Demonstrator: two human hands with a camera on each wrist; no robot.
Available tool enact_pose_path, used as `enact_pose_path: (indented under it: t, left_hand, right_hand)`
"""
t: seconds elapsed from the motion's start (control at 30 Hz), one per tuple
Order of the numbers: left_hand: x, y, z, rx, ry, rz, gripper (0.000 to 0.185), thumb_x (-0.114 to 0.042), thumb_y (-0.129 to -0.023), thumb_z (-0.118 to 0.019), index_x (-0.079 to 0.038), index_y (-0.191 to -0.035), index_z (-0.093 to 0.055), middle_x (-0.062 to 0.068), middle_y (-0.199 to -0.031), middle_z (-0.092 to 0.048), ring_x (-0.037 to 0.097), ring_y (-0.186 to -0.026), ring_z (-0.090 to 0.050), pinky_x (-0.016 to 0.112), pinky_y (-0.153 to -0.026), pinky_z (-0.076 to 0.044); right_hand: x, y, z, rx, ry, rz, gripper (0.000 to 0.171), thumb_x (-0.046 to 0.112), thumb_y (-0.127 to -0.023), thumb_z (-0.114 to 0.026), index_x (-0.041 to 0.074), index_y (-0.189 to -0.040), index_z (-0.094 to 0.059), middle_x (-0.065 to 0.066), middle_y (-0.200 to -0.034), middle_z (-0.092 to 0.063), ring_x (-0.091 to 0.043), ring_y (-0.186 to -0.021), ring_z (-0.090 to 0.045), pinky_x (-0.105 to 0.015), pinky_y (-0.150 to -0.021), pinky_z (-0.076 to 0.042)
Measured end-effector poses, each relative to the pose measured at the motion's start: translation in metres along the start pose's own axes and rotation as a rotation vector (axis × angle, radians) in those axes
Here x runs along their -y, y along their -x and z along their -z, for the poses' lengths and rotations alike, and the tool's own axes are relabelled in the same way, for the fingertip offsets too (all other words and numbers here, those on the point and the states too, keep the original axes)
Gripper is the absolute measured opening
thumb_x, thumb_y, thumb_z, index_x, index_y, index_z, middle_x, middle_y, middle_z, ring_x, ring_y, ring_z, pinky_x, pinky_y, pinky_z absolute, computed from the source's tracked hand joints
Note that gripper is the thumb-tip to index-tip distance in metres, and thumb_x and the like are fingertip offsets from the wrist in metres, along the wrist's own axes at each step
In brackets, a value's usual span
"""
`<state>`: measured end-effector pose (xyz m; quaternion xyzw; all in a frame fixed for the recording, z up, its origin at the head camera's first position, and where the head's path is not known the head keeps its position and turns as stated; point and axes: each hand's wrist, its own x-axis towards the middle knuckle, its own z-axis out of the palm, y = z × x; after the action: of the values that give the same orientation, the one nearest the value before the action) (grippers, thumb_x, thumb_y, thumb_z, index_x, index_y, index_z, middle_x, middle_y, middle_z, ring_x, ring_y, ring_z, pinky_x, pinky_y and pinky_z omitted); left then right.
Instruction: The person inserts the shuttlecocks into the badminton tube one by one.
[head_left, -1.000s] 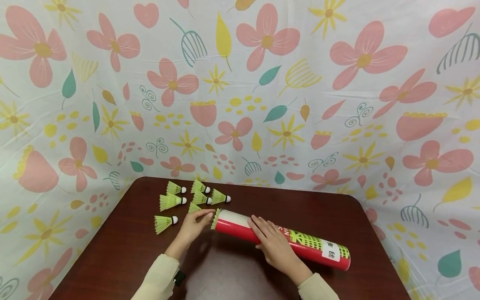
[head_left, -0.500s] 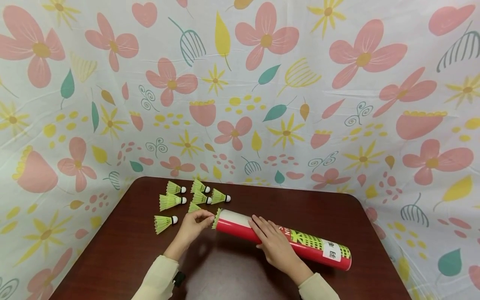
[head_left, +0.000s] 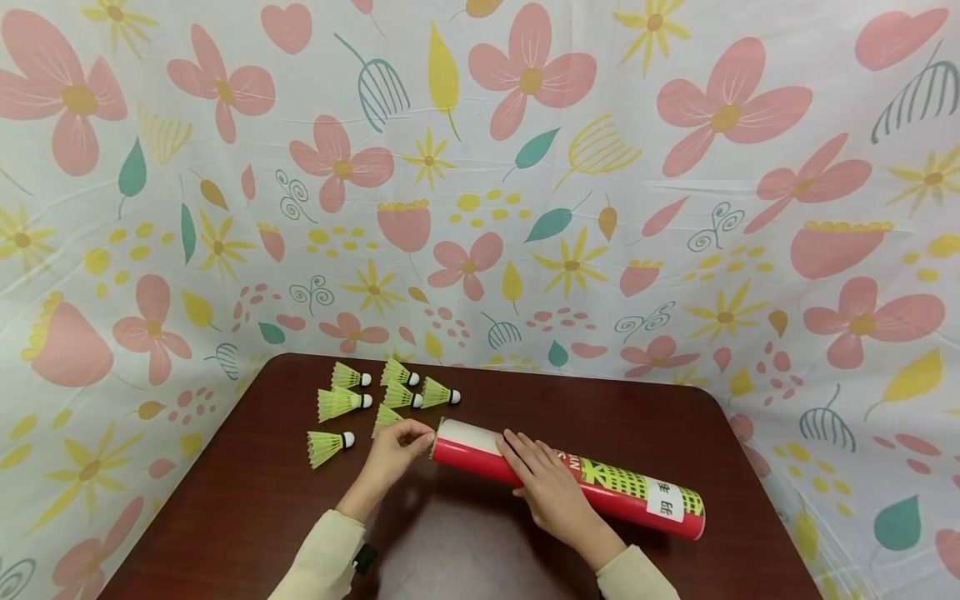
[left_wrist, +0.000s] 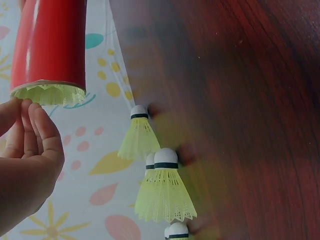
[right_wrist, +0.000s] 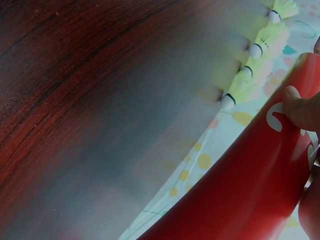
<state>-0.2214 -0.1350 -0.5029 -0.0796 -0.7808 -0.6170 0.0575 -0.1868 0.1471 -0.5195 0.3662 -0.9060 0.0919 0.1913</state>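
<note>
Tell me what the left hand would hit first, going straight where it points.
Likely the open end of the red tube, as the fingertips appear right at the shuttlecock in its mouth; exact depth is unclear.

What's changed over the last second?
The end shuttlecock slid right, deeper into the tube, barely showing now in the head view. The left hand edged right with it. No new grasp or visible release. The right hand stays on the tube; the loose shuttlecocks haven't moved.
</note>
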Motion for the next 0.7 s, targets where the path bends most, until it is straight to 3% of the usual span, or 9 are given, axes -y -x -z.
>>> enact_pose_path:
  t: [0.17,0.4,0.53,0.7]
  left_hand:
    - [0.002,-0.001,-0.002,0.000,-0.011,-0.013,0.006,-0.006,-0.085,-0.072,0.000,-0.086,-0.072,0.006,-0.077,-0.067,0.008,-0.065,-0.054,0.021,-0.057,-0.044]
    - [0.004,-0.002,0.002,-0.004,0.002,0.046,0.005,-0.008,-0.085,-0.073,-0.004,-0.086,-0.073,0.005,-0.077,-0.065,0.012,-0.067,-0.057,0.027,-0.061,-0.050]
    - [0.006,-0.002,0.008,-0.036,0.019,0.050,0.008,-0.004,-0.086,-0.072,0.002,-0.091,-0.072,0.009,-0.083,-0.067,0.016,-0.071,-0.061,0.034,-0.066,-0.055]
    - [0.008,0.000,0.024,-0.094,0.038,0.093,0.017,0.000,-0.087,-0.069,0.011,-0.099,-0.068,0.019,-0.091,-0.067,0.022,-0.078,-0.064,0.033,-0.071,-0.056]
  right_hand:
    - [-0.001,0.000,0.000,0.008,0.013,-0.001,0.089,0.017,-0.079,-0.079,0.011,-0.152,-0.029,-0.010,-0.153,-0.034,-0.025,-0.138,-0.035,-0.047,-0.108,-0.034]
    - [0.000,0.000,0.000,0.011,-0.009,-0.008,0.089,0.017,-0.079,-0.079,0.012,-0.152,-0.028,-0.011,-0.152,-0.035,-0.027,-0.137,-0.038,-0.048,-0.107,-0.035]
    - [-0.001,-0.001,-0.001,0.010,-0.011,-0.004,0.090,0.018,-0.079,-0.080,0.012,-0.152,-0.028,-0.011,-0.152,-0.035,-0.028,-0.137,-0.037,-0.048,-0.107,-0.035]
    - [-0.001,-0.001,-0.001,0.004,-0.010,0.000,0.089,0.017,-0.079,-0.079,0.012,-0.152,-0.029,-0.011,-0.153,-0.035,-0.026,-0.138,-0.035,-0.047,-0.108,-0.034]
